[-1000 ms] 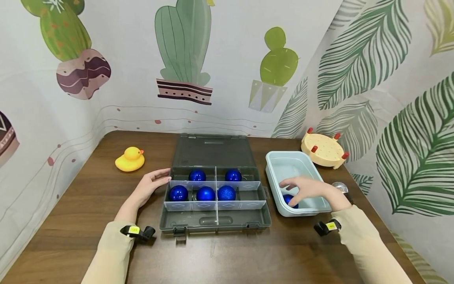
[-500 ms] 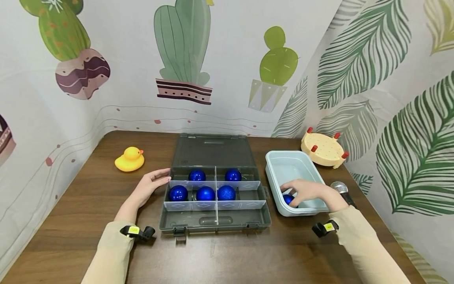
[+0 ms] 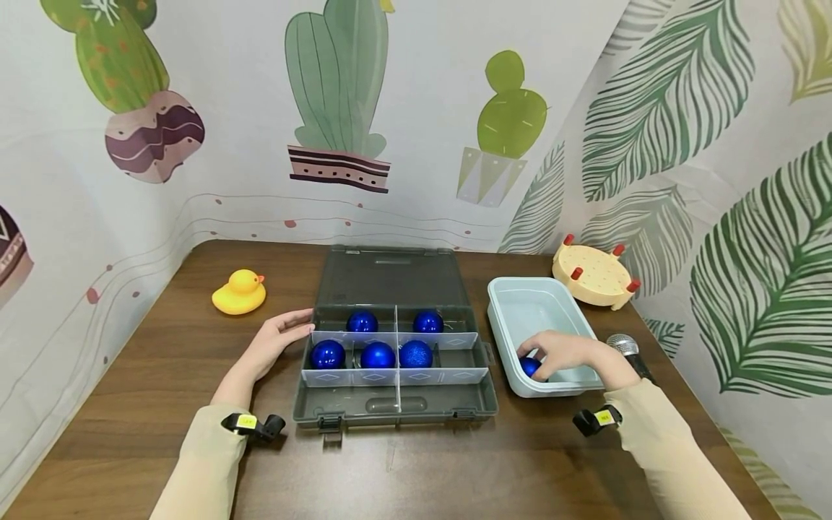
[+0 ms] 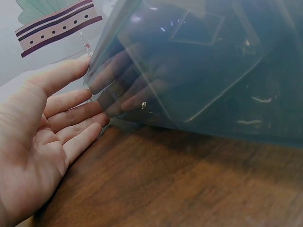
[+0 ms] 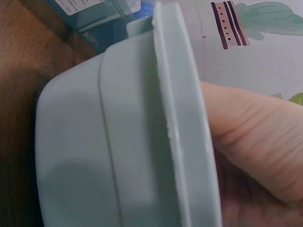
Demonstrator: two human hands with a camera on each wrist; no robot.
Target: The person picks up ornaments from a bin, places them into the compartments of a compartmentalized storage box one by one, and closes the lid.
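My left hand touches the left side of an open grey divided storage box with its fingertips. In the left wrist view those fingers are fairly straight against the box's clear wall. Several blue baubles, one of them glittery, sit in the box's back and middle rows. Down inside a light blue plastic tub, my right hand has its thumb and fingers curled round a blue bauble. The right wrist view shows mostly the tub's outer wall, which hides that bauble and the fingertips.
A yellow rubber duck stands at the back left of the wooden table. Behind the tub lies a cream disc with red-tipped legs. A microphone is beside the right forearm. Patterned cloth hangs at the back and right.
My right hand has lowered slightly in the tub, and its fingers have closed round the blue bauble. The left hand and the box stay in place.
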